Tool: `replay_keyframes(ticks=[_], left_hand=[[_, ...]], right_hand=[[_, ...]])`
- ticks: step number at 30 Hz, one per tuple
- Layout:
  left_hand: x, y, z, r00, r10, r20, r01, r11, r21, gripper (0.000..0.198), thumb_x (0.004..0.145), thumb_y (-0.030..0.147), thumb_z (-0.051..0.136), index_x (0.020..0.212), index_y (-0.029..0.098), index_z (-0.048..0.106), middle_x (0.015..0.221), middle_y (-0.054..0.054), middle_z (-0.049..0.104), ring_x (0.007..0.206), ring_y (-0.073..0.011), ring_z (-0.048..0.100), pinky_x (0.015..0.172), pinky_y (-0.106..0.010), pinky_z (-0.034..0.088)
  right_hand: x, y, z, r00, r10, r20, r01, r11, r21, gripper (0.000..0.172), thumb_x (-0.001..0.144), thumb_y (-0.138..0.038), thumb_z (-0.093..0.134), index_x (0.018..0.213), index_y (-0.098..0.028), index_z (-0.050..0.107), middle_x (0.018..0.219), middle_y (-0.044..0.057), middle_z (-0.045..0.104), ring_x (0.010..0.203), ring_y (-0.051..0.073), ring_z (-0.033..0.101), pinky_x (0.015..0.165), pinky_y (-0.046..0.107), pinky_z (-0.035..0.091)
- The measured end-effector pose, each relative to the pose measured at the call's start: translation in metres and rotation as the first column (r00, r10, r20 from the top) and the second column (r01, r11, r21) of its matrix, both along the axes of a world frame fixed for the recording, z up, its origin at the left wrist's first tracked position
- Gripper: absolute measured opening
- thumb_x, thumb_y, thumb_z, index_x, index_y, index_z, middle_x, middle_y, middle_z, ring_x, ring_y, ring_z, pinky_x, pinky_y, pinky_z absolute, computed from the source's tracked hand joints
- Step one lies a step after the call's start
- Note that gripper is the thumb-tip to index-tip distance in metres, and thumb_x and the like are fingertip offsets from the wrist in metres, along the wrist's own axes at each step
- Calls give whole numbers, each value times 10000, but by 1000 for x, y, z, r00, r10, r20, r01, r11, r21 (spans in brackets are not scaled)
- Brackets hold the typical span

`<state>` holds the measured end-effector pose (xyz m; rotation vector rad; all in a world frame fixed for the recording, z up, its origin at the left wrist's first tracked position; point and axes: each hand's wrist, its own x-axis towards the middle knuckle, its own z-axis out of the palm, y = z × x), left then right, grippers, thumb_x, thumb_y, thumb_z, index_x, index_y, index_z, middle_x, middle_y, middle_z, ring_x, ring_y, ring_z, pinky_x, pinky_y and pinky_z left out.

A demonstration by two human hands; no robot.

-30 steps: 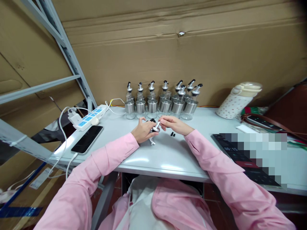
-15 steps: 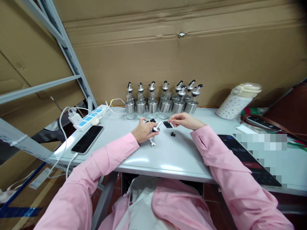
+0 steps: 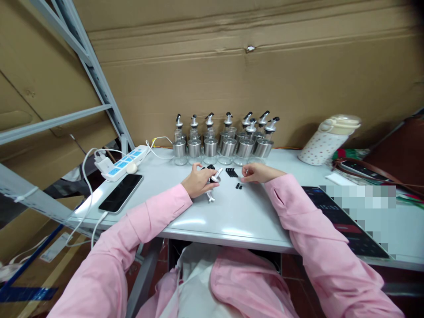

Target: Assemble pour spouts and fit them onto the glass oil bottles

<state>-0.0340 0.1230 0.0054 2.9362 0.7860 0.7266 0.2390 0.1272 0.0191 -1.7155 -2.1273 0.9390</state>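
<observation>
My left hand (image 3: 198, 181) is closed around a silver pour spout (image 3: 217, 175), tilted with its tip pointing up and right. More silver spout parts (image 3: 210, 196) lie on the table just below it, and some black pieces (image 3: 209, 167) show partly behind its fingers. My right hand (image 3: 254, 173) rests low over the table with fingertips pressed together; whatever they may hold is too small to make out. Left of its fingertips a row of slim black stoppers (image 3: 231, 172) lies side by side. Two short black caps (image 3: 239, 186) sit just below them.
Glass-and-steel oil bottles (image 3: 228, 148) stand along the back, several topped with spouts. On the left are a power strip (image 3: 127, 162) with cables and a phone (image 3: 121, 193). A dotted flask (image 3: 326, 141) and a tablet (image 3: 341, 221) occupy the right side.
My right hand has moved slightly right and down, away from the row of black stoppers. My left hand keeps its hold on the spout in the same place.
</observation>
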Motion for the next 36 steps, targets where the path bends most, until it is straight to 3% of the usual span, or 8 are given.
replay_keyframes(ticks=[4, 9, 18, 22, 25, 29, 36], left_hand=[[0, -1, 1, 1000, 2, 4, -2, 1000, -3, 365, 914, 444, 378, 1087, 154, 517, 864, -43, 655, 775, -169, 584, 935, -389, 224], [0, -1, 2, 1000, -2, 0, 2, 1000, -7, 358, 912, 435, 388, 1086, 152, 522, 862, -44, 652, 779, -170, 586, 940, -390, 221], [-1, 1, -1, 1000, -6, 14, 7, 1000, -6, 377, 911, 450, 388, 1096, 151, 522, 888, -55, 655, 804, -179, 587, 939, -396, 219], [-1, 1, 0, 1000, -10, 2, 10, 1000, -12, 376, 912, 450, 393, 1101, 153, 527, 902, -59, 659, 807, -179, 588, 939, -393, 215], [0, 0, 2, 1000, -17, -12, 16, 1000, -16, 379, 916, 452, 389, 1123, 164, 524, 918, -58, 665, 823, -179, 593, 937, -392, 210], [0, 0, 0, 999, -19, -34, 18, 1000, -23, 393, 924, 467, 366, 1145, 178, 514, 939, -54, 671, 845, -182, 600, 937, -395, 208], [0, 1, -1, 999, -31, -34, 30, 998, -51, 427, 926, 500, 329, 1132, 172, 509, 962, -64, 674, 859, -184, 600, 949, -400, 203]], right_hand=[[-1, 1, -3, 998, 28, 54, -26, 999, -34, 325, 556, -463, 726, 642, -189, 574, 509, -26, 582, 439, 101, 513, 465, 245, 382], [-3, -2, 0, 998, 59, -10, -59, 996, -69, 313, 619, -482, 680, 633, -172, 638, 580, 26, 648, 508, 134, 580, 536, 269, 440], [-7, -5, 2, 992, 98, -82, -108, 986, -125, 331, 595, -478, 687, 660, -154, 677, 580, 33, 656, 541, 145, 594, 599, 282, 454], [-11, -7, 8, 997, 55, -54, -56, 998, -11, 329, 619, -485, 665, 628, -157, 649, 525, -5, 593, 476, 104, 505, 564, 270, 410], [-23, -13, 18, 984, 68, -164, -51, 993, 104, 393, 662, -541, 615, 697, -150, 638, 526, -21, 545, 497, 94, 469, 549, 259, 377], [-50, -25, 30, 895, 214, -392, -171, 975, 141, 475, 704, -609, 562, 811, -148, 607, 662, 10, 593, 574, 102, 506, 553, 254, 373], [-65, -32, 31, 856, 264, -445, -210, 963, 168, 464, 746, -608, 541, 784, -146, 573, 630, -7, 563, 563, 93, 489, 556, 254, 361]])
